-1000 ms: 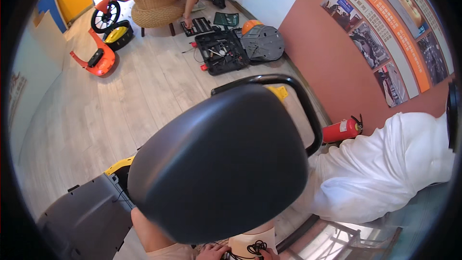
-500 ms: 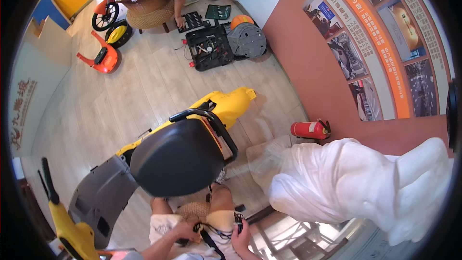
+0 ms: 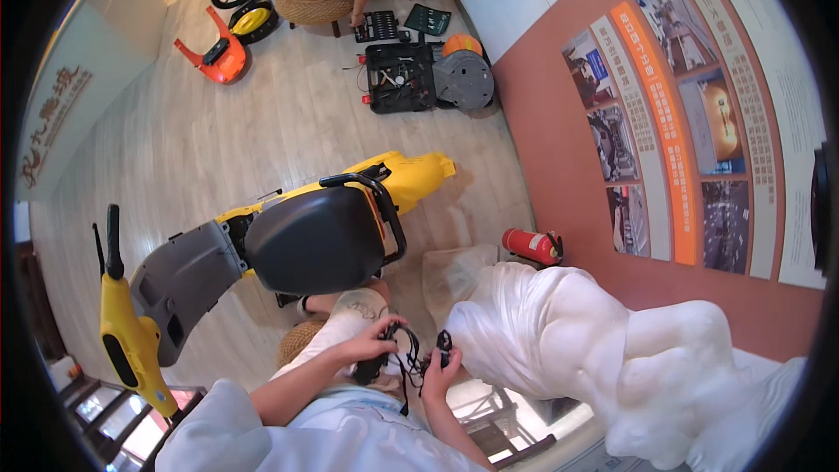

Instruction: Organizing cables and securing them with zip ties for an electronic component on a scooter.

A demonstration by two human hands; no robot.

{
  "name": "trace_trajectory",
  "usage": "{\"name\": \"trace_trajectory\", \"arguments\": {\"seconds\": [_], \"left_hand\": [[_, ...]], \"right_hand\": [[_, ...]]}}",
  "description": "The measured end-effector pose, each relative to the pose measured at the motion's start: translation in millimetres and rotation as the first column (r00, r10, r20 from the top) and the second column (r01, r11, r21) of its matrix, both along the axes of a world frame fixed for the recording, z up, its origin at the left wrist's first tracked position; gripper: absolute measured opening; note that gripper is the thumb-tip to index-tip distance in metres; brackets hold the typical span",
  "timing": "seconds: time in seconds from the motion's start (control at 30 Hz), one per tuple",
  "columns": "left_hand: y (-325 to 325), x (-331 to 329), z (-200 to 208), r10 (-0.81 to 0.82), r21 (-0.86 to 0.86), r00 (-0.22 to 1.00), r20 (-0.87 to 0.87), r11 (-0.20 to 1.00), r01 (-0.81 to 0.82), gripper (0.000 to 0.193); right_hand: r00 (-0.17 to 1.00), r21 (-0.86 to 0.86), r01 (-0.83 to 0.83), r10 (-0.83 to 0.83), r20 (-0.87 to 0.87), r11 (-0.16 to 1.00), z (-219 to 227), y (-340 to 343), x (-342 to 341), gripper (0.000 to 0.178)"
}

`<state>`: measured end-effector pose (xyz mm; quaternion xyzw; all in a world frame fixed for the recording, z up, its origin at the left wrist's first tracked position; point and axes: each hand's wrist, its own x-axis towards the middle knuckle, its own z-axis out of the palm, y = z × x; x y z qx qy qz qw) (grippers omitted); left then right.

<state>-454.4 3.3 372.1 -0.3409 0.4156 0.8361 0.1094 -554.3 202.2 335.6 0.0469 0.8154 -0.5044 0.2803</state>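
Observation:
Above my lap, both hands are closed on a tangle of black cables [image 3: 407, 365]. My left hand [image 3: 370, 341] grips one side of the tangle from above. On the other side, my right hand [image 3: 440, 374] is wrapped round a small black bundle [image 3: 445, 341], whose exact kind I cannot make out. Loose strands hang between the two hands and down toward my shirt. Just ahead stands a yellow electric scooter with a black seat [image 3: 316, 251] and a grey footboard [image 3: 194, 278]; neither hand touches it.
A white draped statue [image 3: 559, 323] stands close on my right, with a red fire extinguisher [image 3: 530, 246] behind it. Farther off lie an open black toolbox [image 3: 400, 79], a socket set [image 3: 377, 27] and an orange scooter part [image 3: 224, 61]. Another person's hand [image 3: 357, 19] reaches toward the socket set.
The view has shifted, and my hands with the cables now appear higher in the picture, nearer the seat and the statue. More of my shirt and arms shows.

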Motion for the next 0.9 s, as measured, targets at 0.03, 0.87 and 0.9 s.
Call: {"name": "trace_trajectory", "arguments": {"seconds": [0.03,0.87,0.9], "left_hand": [[-4,-1,-6,0.057,0.018,0.998,0.01,0.998,-0.057,0.054],[-143,-76,37,0.41,-0.133,0.886,-0.215,0.887,-0.442,0.043],[-149,-89,50,0.403,-0.14,0.883,-0.239,0.886,-0.443,0.033]], "right_hand": [[1.0,-0.048,-0.01,0.011,0.024,0.999,17,-18,-10,0.021],[0.734,-0.597,-0.468,0.662,0.148,0.652,242,-325,-145,0.018],[0.683,-0.603,-0.516,0.717,0.14,0.609,238,-332,-160,0.021]]}}
